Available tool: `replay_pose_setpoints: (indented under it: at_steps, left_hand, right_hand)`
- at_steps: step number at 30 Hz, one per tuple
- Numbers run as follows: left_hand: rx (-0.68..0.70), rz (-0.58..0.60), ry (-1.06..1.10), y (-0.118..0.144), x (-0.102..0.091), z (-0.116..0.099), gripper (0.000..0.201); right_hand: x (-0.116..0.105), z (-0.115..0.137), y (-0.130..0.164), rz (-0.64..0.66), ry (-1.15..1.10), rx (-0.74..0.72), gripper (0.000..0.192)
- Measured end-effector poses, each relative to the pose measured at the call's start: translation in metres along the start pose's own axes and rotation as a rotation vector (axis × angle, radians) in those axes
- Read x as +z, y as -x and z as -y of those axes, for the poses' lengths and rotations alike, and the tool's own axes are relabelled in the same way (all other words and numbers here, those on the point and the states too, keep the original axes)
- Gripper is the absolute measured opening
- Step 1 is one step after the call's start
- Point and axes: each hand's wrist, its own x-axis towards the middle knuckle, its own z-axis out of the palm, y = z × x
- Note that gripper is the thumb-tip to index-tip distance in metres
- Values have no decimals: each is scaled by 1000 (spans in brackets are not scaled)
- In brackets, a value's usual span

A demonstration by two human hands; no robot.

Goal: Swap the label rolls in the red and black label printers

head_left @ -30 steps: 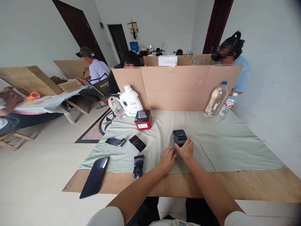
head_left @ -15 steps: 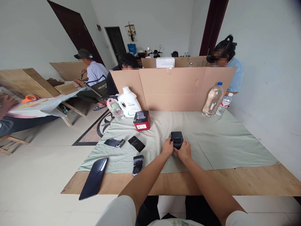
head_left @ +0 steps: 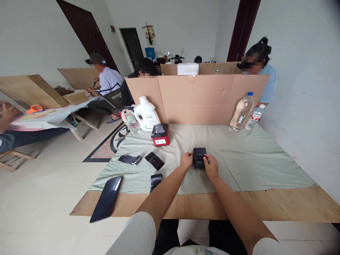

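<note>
Nearest edge: bare wooden worktop (head_left: 265,207), a strip of plywood showing below the pale green cloth (head_left: 252,159) that covers the rest. A dark phone (head_left: 106,199) lies face-down at the near left corner, half on cloth, half on wood.

Both forearms reach forward to mid-cloth. Left hand (head_left: 186,160) sits against the left side of a small black device (head_left: 199,157), fingers curled onto its edge. Right hand (head_left: 211,166) is at the device's near right corner, thumb and fingers closed on it – the device is gripped from both sides and rests on the cloth, roughly centre of the worktop.

Left of the hands: a black packet (head_left: 155,180) near the cloth's front hem, a flat black square (head_left: 154,160) beyond it, and another dark wrapper (head_left: 130,159) further left, all apart from one another.

Further back – a red-and-black box-shaped unit (head_left: 160,135) stands on the cloth, with a white jug (head_left: 146,114) and a small clear bottle (head_left: 129,120) just behind it to the left. At the far right, a large water bottle (head_left: 241,112) and a smaller one (head_left: 254,116) stand side by side.

A cardboard screen (head_left: 196,99) stands upright along the back edge. Beyond it, other people are seated; one in a light blue top (head_left: 268,85) at right.
</note>
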Motion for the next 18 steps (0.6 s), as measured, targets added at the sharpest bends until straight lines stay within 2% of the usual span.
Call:
replay_pose_setpoints:
  at_steps: [3, 6, 11, 18]
  left_hand:
    - [-72, 25, -36, -4, -2, -7, 21]
    - [-93, 48, -16, -5, -3, -10, 17]
    - [-131, 72, 37, -6, -4, -9, 16]
    - [-163, 112, 85, -8, -9, -12, 11]
  right_hand:
    - [7, -4, -5, -8, -69, 65, 45]
    - [10, -8, -7, 53, -94, 81, 52]
    - [8, -12, -9, 142, -67, 40, 55]
    - [8, -14, -8, 148, -27, -13, 55]
